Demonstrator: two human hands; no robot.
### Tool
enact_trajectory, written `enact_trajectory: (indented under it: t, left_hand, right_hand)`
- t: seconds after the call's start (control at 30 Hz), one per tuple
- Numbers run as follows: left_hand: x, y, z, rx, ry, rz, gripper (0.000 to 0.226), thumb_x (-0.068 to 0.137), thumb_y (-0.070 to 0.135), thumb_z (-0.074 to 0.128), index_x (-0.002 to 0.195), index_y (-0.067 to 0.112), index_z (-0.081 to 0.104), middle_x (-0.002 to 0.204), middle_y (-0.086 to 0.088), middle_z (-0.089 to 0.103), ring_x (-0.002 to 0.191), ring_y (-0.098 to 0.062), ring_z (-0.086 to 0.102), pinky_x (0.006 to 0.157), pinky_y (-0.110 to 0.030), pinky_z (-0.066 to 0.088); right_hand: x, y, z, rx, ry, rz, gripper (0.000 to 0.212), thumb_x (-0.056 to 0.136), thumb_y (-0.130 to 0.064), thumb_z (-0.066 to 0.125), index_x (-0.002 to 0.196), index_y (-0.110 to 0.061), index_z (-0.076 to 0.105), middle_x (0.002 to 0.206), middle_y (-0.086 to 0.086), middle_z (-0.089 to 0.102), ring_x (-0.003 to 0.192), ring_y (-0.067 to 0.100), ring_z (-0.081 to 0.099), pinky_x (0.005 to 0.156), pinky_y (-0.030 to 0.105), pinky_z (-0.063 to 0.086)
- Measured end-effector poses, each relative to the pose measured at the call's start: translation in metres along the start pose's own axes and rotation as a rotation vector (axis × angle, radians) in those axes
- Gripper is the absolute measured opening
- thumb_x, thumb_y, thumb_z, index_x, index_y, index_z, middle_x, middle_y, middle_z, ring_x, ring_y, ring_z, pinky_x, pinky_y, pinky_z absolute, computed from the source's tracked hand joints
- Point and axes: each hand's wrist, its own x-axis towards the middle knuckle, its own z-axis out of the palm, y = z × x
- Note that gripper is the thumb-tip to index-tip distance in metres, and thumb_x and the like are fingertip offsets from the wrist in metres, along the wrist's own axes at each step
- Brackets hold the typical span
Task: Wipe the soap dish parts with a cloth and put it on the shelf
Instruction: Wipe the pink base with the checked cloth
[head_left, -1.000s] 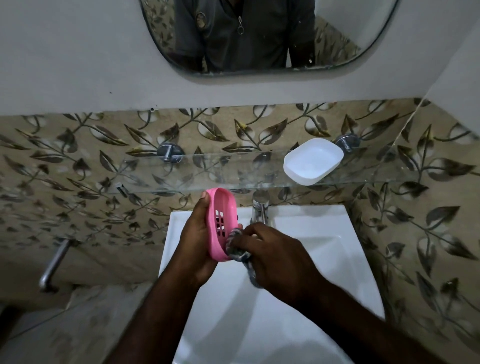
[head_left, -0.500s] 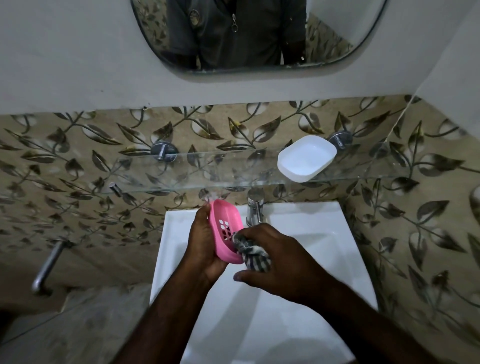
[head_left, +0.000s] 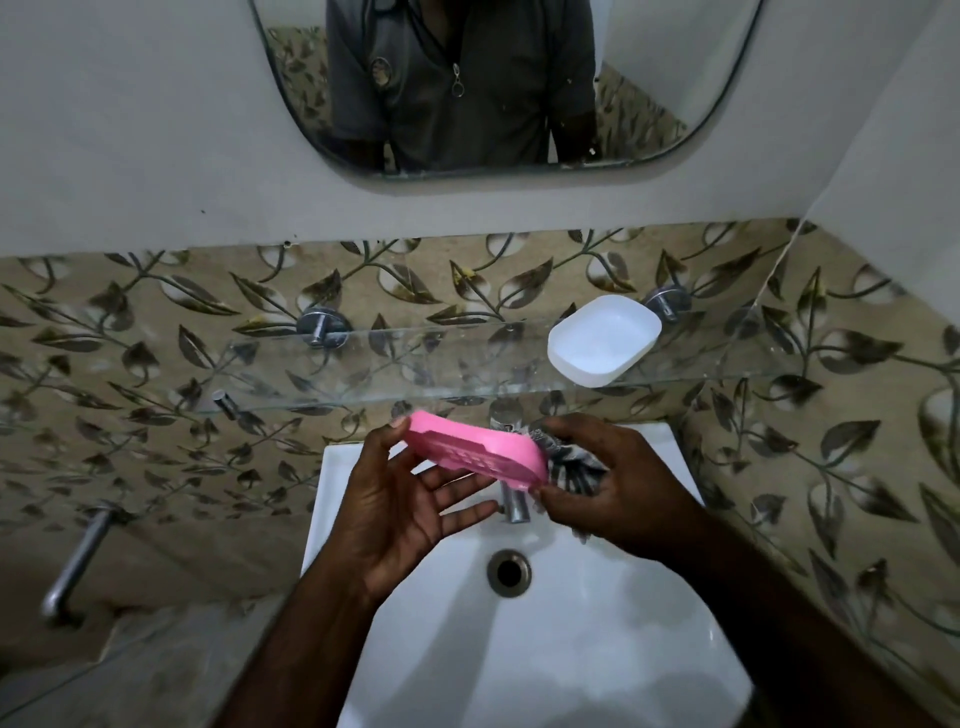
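Mid-frame I had the pink tray (head_left: 470, 451) over the sink (head_left: 571, 654): L hand (head_left: 395, 519) w/ thumb on its left end, fingers loose beneath; R hand (head_left: 628, 491) pinched cloth (head_left: 577, 467) against right end. White base (head_left: 602, 340) sat on shelf (head_left: 415, 364), upper right.

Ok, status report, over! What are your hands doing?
Left hand open, thumb against end of pink tray. Right hand grips cloth, pinches the other end. White base sits on glass shelf. Nothing in the way.
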Motion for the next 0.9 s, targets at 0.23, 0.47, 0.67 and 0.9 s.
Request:
enact_trajectory:
  t: [0.23,0.47,0.67,0.9]
  left_hand:
    - [-0.013,0.006,0.006,0.503,0.005,0.333,0.087,0.053,0.057,0.086,0.113,0.000,0.059,0.113,-0.020,0.070,0.105,-0.040,0.066,0.089,-0.047,0.056]
    - [-0.018,0.002,0.023,0.891,0.121,0.651,0.026,0.068,0.035,0.076,0.094,0.035,0.071,0.086,0.003,0.073,0.076,-0.015,0.068,0.068,-0.042,0.058]
    - [-0.019,0.013,0.033,1.090,0.320,0.873,0.026,0.075,0.011,0.072,0.077,0.037,0.069,0.066,0.020,0.063,0.058,0.002,0.051,0.050,-0.011,0.035]
    - [-0.022,0.012,0.045,1.063,0.228,0.990,0.012,0.072,0.013,0.073,0.081,0.020,0.073,0.077,0.008,0.067,0.072,-0.003,0.062,0.063,-0.014,0.045]
  right_hand:
    - [0.023,0.015,-0.012,0.148,0.103,0.107,0.039,0.084,-0.010,0.076,0.114,-0.033,0.068,0.108,-0.020,0.073,0.103,0.001,0.067,0.091,0.025,0.051]
    - [0.029,0.007,0.003,0.354,0.239,0.266,0.024,0.087,-0.013,0.074,0.110,-0.020,0.071,0.098,-0.002,0.077,0.094,0.015,0.073,0.085,0.038,0.058]
    - [0.023,-0.033,0.006,0.160,0.587,0.094,0.036,0.081,-0.004,0.074,0.110,-0.024,0.069,0.099,-0.012,0.071,0.089,-0.003,0.067,0.077,0.012,0.052]
    - [0.019,-0.061,0.026,-0.103,0.358,-0.175,0.045,0.074,-0.018,0.066,0.117,-0.030,0.070,0.115,-0.008,0.058,0.102,-0.002,0.058,0.086,0.011,0.046]
